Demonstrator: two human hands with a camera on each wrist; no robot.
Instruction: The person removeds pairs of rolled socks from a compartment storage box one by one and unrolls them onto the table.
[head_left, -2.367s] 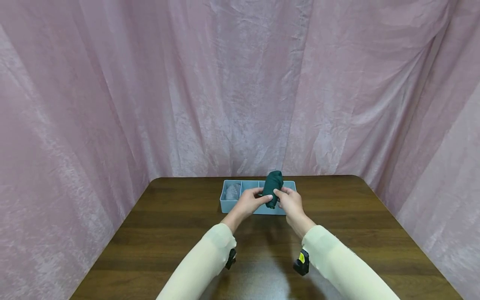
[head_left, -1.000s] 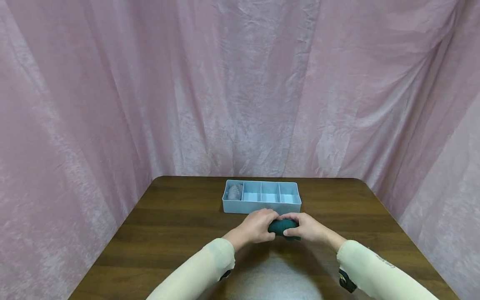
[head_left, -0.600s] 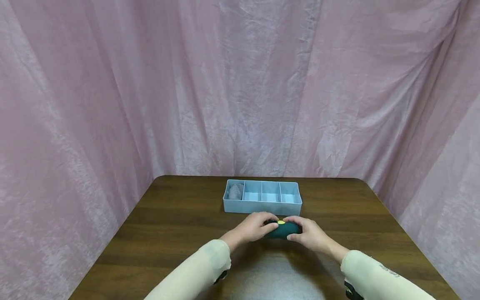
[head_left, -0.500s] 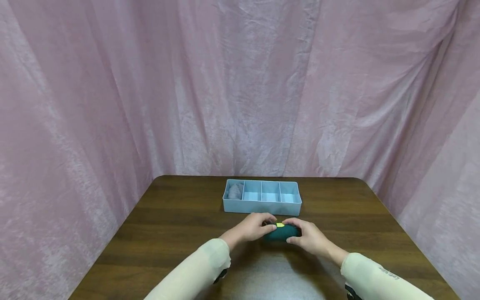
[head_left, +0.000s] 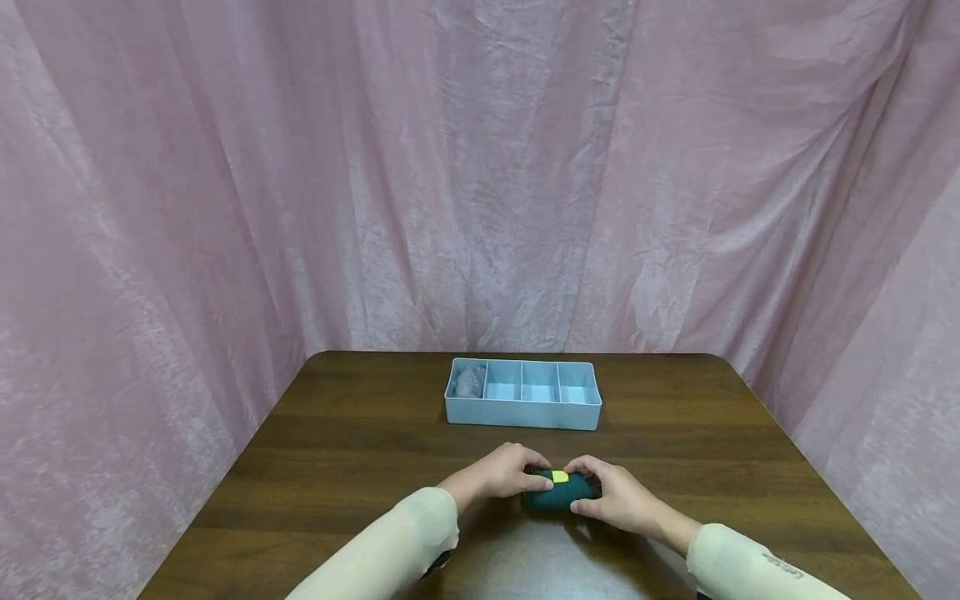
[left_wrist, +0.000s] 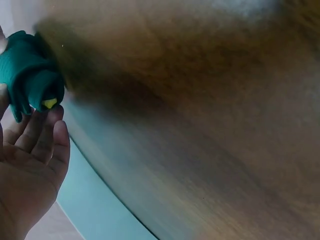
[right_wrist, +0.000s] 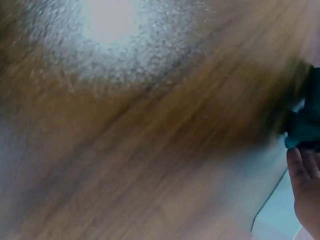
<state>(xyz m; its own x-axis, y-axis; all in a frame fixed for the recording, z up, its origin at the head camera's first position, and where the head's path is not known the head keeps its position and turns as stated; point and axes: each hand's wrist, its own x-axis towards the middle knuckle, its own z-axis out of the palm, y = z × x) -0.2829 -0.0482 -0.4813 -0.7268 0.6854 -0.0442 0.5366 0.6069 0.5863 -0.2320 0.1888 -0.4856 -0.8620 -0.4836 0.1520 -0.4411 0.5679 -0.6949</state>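
A dark green rolled-up cloth bundle [head_left: 558,497] with a yellow patch on top lies sideways, low over the table, between both hands. My left hand [head_left: 501,477] holds its left end, thumb on the near side and fingers on the far side. At the right end, my right hand [head_left: 618,497] grips the bundle in the same way. The left wrist view shows the coiled end of the green cloth [left_wrist: 32,75], with a bit of yellow inside the roll. Only part of the bundle [right_wrist: 307,120] shows at the edge of the right wrist view.
Beyond the hands stands a light blue divided box [head_left: 522,413] on the brown wooden table [head_left: 360,467]. A grey rolled cloth [head_left: 470,382] sits in its leftmost compartment. Pink curtains [head_left: 480,183] hang behind the table.
Both hands have brought the green bundle back from above the box toward the person and lower. It has turned from upright to sideways, and its yellow patch has come into view on top.
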